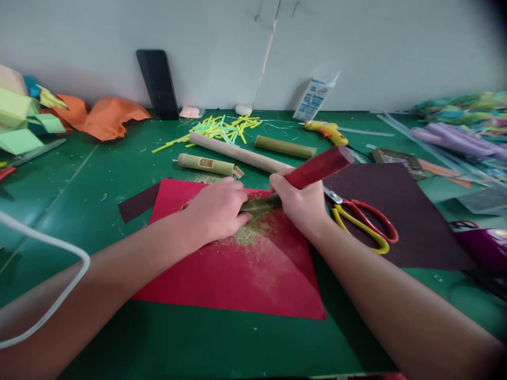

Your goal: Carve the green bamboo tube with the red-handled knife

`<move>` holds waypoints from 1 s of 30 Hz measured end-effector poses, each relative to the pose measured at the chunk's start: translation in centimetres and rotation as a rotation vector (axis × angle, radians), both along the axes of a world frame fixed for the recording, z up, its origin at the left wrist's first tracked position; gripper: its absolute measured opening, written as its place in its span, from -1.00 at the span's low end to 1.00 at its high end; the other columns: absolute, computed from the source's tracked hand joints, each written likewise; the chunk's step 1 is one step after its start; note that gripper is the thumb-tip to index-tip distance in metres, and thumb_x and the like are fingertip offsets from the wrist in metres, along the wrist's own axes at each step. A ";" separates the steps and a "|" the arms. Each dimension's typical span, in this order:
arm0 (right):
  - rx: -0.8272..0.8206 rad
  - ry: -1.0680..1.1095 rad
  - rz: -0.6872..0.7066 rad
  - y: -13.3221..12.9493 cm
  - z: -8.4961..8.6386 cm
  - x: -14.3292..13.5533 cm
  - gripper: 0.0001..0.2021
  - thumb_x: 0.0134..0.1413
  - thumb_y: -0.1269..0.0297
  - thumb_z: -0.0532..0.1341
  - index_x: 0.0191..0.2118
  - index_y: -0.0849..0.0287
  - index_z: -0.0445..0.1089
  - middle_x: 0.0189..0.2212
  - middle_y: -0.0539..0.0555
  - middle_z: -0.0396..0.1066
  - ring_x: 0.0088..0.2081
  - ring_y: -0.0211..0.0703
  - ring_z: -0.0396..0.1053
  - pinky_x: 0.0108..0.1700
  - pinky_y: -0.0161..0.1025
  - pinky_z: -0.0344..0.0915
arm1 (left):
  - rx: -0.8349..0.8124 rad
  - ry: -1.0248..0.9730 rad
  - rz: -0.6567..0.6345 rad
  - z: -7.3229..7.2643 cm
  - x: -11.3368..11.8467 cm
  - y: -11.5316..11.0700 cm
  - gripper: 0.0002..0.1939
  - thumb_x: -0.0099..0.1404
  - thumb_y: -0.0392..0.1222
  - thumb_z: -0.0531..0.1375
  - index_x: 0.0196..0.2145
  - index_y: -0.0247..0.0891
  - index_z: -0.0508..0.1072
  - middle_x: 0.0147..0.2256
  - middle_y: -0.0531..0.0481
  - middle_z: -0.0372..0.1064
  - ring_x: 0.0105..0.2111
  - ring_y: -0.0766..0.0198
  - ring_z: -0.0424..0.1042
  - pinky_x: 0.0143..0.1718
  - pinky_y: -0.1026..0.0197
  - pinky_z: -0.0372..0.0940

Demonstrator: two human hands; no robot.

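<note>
My left hand is wrapped round a green bamboo piece and holds it over a red sheet. My right hand is closed round a tool with a thick red handle, tilted up to the right. The tool's working end is hidden by my right hand, near the bamboo's right end. Greenish shavings lie scattered on the sheet below the bamboo. Behind my hands are a bamboo tube with a cut window, a long pale stick and another bamboo tube.
Red-and-yellow scissors lie on a dark sheet at the right. Further back are yellow strips, a yellow glue gun, a small carton and a leaning black phone. A white cable crosses the left side.
</note>
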State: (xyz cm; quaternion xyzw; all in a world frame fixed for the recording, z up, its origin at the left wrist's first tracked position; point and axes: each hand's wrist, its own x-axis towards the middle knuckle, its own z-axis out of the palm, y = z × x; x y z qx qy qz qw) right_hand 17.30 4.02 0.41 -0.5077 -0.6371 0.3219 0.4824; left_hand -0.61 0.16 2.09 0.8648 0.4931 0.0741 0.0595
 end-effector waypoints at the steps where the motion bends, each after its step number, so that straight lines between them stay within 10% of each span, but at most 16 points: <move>1: 0.000 0.000 0.000 0.0 0.0 0.0 -0.80 -0.07 0.37 0.21 -0.64 0.12 0.25 -0.65 -0.05 0.27 -0.54 -0.26 0.22 -0.44 -0.24 0.20 | 0.003 0.000 -0.003 0.0 0.0 0.0 -0.77 0.32 -0.11 0.25 -0.27 -0.37 0.57 -0.31 -0.15 0.43 -0.17 0.04 0.41 -0.21 0.07 0.31; 30: -0.061 -0.007 0.101 -0.3 0.6 0.4 -0.75 -0.14 0.45 0.18 -0.72 0.11 0.18 -0.73 -0.07 0.16 -0.59 -0.30 0.12 -0.51 -0.26 0.08 | 0.018 -0.024 -0.030 -0.1 -0.2 0.1 -0.74 0.32 -0.12 0.25 -0.22 -0.40 0.58 -0.31 -0.16 0.42 -0.18 0.05 0.40 -0.19 0.08 0.32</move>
